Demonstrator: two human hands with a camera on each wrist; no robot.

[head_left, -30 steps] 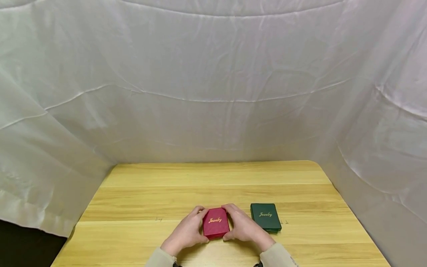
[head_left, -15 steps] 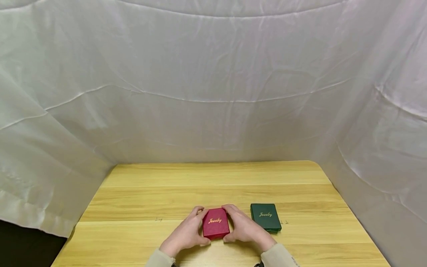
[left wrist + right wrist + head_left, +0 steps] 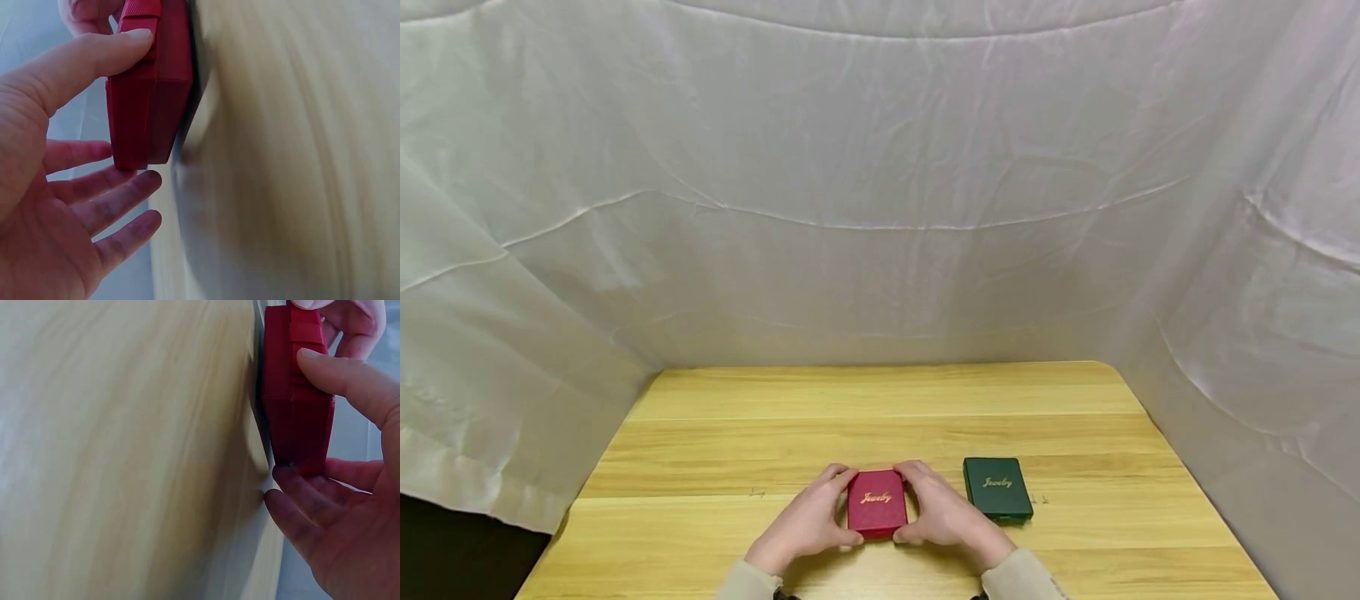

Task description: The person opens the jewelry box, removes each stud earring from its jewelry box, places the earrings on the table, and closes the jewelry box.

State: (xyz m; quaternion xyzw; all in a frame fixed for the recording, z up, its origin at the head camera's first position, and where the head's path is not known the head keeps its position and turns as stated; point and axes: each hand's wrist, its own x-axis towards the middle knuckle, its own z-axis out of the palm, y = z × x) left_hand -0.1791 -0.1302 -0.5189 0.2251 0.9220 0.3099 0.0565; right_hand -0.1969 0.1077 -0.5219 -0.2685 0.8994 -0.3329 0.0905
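Note:
A red jewelry box (image 3: 877, 510) with gold "Jewelry" lettering sits between both hands, lid closed. My left hand (image 3: 808, 518) grips its left side, thumb at the near edge and fingers reaching to the far corner. On the opposite side, my right hand (image 3: 945, 515) holds it the same way. In the left wrist view the left thumb presses the near face of the red box (image 3: 169, 94) beside a ribbed tab (image 3: 142, 7). The right wrist view has the right thumb on that same face of the box (image 3: 297, 431), with the fingertips at its far end.
A dark green jewelry box (image 3: 997, 486), also closed and gold-lettered, lies to the right of the right hand. Small pen marks show on the wooden table (image 3: 880, 396). Pale fabric (image 3: 880, 275) hangs behind the table and along both sides.
Both hands have shifted slightly left with the red box, which now sits straighter to the table's edge. The green box has stayed in place.

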